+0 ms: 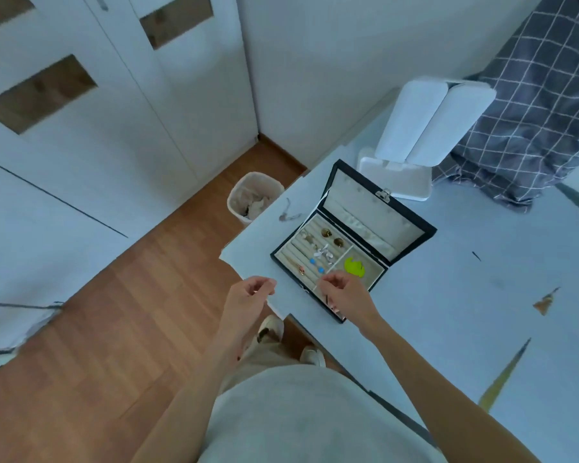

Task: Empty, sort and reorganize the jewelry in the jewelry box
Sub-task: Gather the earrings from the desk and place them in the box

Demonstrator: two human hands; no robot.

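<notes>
At the centre of the frame a black jewelry box (351, 235) lies open on a pale table (448, 295), its cream-lined lid (375, 208) tipped back with a silver clasp (384, 194). The ridged ring rolls hold two gold round earrings (332, 237), a white bow piece (323, 253) and small blue beads (316, 265); a lime-green piece (354, 267) sits in the right compartment. No writing is legible. The left hand (248, 300) hovers off the table edge, fingers loosely curled with fingertips together, whether on anything I cannot tell. The right hand (343, 292), over the box's near edge, is curled likewise.
</notes>
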